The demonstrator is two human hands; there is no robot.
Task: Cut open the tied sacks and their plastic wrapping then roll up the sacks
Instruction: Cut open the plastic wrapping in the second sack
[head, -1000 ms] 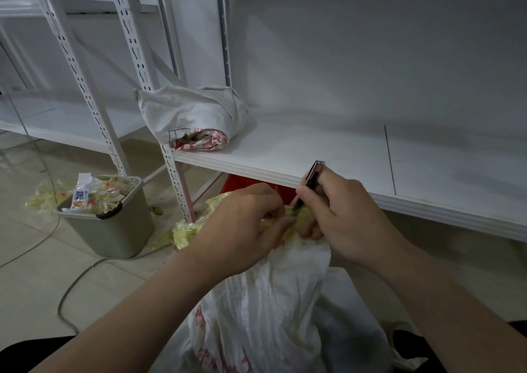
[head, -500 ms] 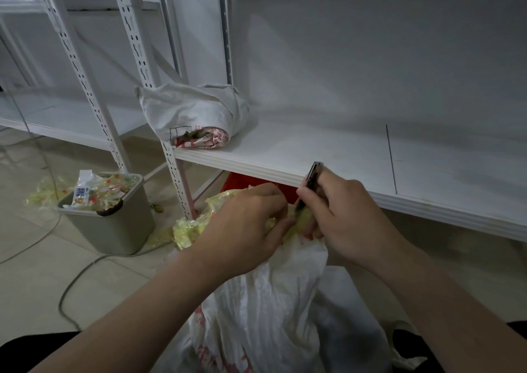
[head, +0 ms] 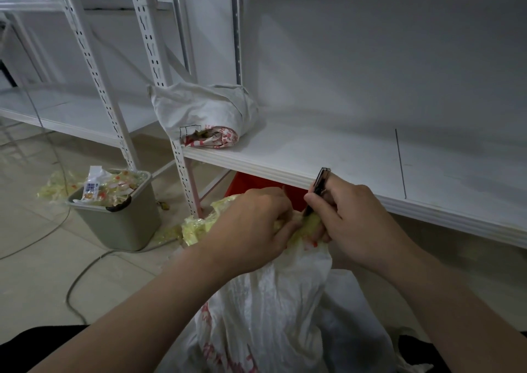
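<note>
Item: sack (head: 273, 310), neck bunched under my left fingers (head: 271, 204), which pinch its yellow wrap (head: 196, 227). Right fingers (head: 328, 210) curled round cutter (head: 320, 183), blade hidden at the neck between both. Change: almost none; same spot worked, tie likely still uncut.

Grey bin (head: 119, 227) on tiled floor (head: 31, 275); cable (head: 81, 272) beside; white shelf (head: 328, 150)

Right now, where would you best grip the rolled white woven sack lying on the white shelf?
Probably around its middle, from above: the rolled white woven sack lies on its side near the white shelf edge, a metal upright crowding its left.
</note>
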